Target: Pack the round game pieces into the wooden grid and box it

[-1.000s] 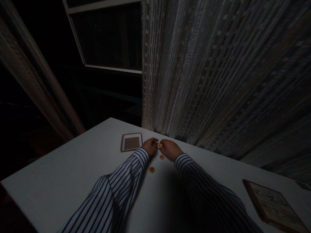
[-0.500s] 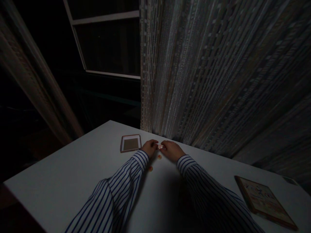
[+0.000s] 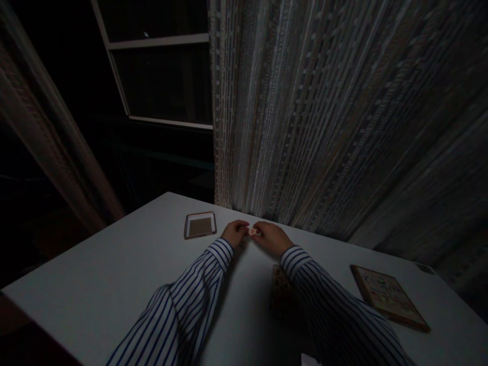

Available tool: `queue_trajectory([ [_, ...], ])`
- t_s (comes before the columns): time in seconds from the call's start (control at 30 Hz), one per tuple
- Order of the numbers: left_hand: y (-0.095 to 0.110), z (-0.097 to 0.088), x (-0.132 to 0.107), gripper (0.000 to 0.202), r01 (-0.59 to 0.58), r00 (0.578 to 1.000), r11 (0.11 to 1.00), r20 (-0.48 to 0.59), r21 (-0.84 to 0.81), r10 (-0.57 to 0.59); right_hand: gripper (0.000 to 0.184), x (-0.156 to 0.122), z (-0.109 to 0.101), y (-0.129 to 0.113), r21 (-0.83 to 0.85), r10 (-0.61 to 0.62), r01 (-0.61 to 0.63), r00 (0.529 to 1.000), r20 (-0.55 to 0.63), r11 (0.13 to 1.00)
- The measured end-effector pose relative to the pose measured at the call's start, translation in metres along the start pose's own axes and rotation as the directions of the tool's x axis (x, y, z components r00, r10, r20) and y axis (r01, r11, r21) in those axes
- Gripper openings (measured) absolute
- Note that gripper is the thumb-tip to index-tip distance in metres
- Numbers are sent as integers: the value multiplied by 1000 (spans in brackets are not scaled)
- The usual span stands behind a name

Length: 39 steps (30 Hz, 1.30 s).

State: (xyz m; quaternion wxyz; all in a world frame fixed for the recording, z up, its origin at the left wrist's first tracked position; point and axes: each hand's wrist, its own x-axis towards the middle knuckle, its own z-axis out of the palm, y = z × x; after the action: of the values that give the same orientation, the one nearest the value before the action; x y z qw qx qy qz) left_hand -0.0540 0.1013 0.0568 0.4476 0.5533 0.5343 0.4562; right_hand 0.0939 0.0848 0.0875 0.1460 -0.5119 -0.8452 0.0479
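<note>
The room is dim. My left hand (image 3: 234, 233) and my right hand (image 3: 270, 237) meet near the far edge of a white table (image 3: 114, 284), both in blue-striped sleeves. Together they pinch a small round orange-and-white piece (image 3: 252, 231) between their fingertips, just above the tabletop. A small square tray with a reddish rim (image 3: 200, 225) lies just left of my left hand. A dark patterned block (image 3: 281, 287) sits on the table beside my right forearm, hard to make out.
A flat framed board with a printed top (image 3: 389, 298) lies at the right of the table. A ribbed curtain (image 3: 343, 117) hangs right behind the table. A dark window (image 3: 160, 76) is at the back left.
My hands stay together on the small piece. The view has shifted, so the two round pieces seen on the table earlier are out of sight and a dark block shows by my right forearm.
</note>
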Motion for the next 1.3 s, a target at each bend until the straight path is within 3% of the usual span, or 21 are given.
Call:
queue_trajectory([
  [0.53, 2, 24, -23, 16, 15, 999, 989, 46, -150, -8, 24, -37, -11, 9, 60, 3, 0, 999, -44, 998],
  [0.93, -4, 40, -41, 16, 93, 992, 964, 109, -251, -68, 23, -61, -11, 15, 109, -5, 17, 993, -117, 994],
  [1.3, -8, 56, -57, 20, 109, 988, 905, 145, -410, -53, 26, -88, -2, 28, 224, -46, 97, 973, -224, 970],
])
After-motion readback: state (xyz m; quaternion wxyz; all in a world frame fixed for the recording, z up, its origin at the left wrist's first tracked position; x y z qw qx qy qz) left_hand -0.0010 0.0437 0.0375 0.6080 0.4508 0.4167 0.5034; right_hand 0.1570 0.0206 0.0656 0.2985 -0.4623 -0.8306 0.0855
